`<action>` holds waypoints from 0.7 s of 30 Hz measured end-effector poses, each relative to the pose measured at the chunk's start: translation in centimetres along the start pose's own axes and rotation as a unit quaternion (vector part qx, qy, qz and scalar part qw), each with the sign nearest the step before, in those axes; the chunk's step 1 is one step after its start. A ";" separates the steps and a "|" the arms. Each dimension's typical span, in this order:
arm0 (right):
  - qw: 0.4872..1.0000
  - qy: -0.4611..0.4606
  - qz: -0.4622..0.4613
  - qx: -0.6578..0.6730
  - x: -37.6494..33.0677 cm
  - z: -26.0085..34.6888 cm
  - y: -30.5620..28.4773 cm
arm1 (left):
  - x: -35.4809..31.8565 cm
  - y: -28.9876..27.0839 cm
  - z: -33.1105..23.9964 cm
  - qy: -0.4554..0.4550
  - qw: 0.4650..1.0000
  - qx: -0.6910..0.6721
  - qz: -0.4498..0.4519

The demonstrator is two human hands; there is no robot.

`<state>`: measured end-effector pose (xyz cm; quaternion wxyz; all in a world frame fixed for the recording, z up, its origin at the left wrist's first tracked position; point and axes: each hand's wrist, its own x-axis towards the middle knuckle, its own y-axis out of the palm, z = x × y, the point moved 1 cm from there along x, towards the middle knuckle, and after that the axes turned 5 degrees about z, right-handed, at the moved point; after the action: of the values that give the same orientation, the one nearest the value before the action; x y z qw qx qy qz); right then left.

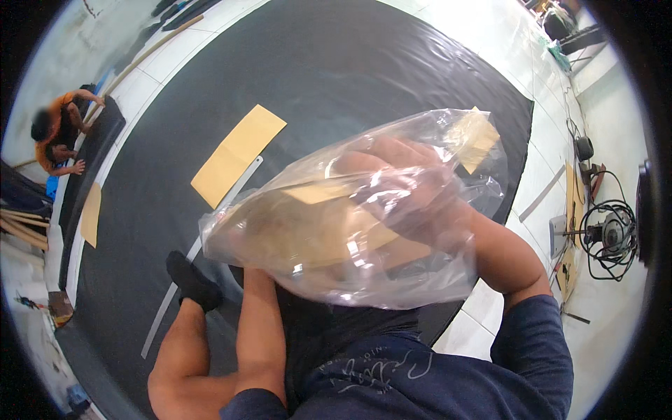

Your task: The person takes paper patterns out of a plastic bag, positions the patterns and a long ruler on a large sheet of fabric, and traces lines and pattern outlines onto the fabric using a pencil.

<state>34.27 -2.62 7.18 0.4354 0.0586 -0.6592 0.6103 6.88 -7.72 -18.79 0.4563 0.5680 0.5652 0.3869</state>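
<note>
A large clear plastic bag or sheet (420,287) spreads in front of me and covers both hands. My left hand (241,241) is at its left end, blurred behind the plastic, so its fingers cannot be made out. From the right, my bent arm reaches in, and my right hand (409,192) shows only dimly through the glossy folds; its grip is hidden. Tan paper pieces (374,234) show through the plastic, and I cannot tell whether they lie inside or under it. Another tan piece (479,143) shows near the bag's far right end.
I sit on a wide black sheet (315,77). A tan rectangle (238,154) lies beside a long metal ruler or strip (166,315), near my socked foot (189,280). At far left a person in orange (59,129) crouches by a black roll. A fan with coiled cable (609,234) stands right.
</note>
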 end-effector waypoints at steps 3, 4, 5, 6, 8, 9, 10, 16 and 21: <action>0.999 0.022 -0.003 -0.032 -1.4 -0.6 0.4 | 0.3 -0.4 -0.4 0.007 1.000 -0.005 -0.004; 0.999 0.047 0.009 -0.006 -1.8 -0.8 0.5 | 0.4 -0.5 -0.5 0.006 1.000 -0.008 -0.004; 0.996 0.073 0.039 0.029 -1.9 -0.9 0.2 | 0.5 -0.6 -0.6 0.007 1.000 -0.009 -0.004; 0.991 0.100 0.069 0.062 -2.0 -1.0 -0.2 | 0.5 -0.8 -0.7 0.008 1.000 -0.011 -0.003; 0.988 0.113 0.078 0.074 -2.4 -1.3 -0.5 | 0.6 -1.0 -0.8 0.013 0.999 -0.030 0.004; 0.988 0.114 0.076 0.066 -2.8 -1.4 -0.8 | 0.6 -0.6 -0.5 0.012 0.999 -0.032 0.004; 0.989 0.115 0.071 0.056 -3.1 -1.6 -0.9 | 0.9 -0.4 -0.5 0.009 1.000 -0.028 0.003; 0.989 0.138 0.050 0.020 -5.2 -2.7 -0.3 | 1.1 -0.7 -0.3 0.012 0.999 -0.029 0.013; 0.987 0.157 0.032 -0.007 -7.1 -3.4 0.6 | 0.7 -2.3 -0.5 0.005 0.999 -0.025 0.042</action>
<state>39.99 -2.83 1.74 0.5139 -0.0619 -0.5883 0.6213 5.81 -7.07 -20.93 0.4509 0.5782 0.5330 0.4222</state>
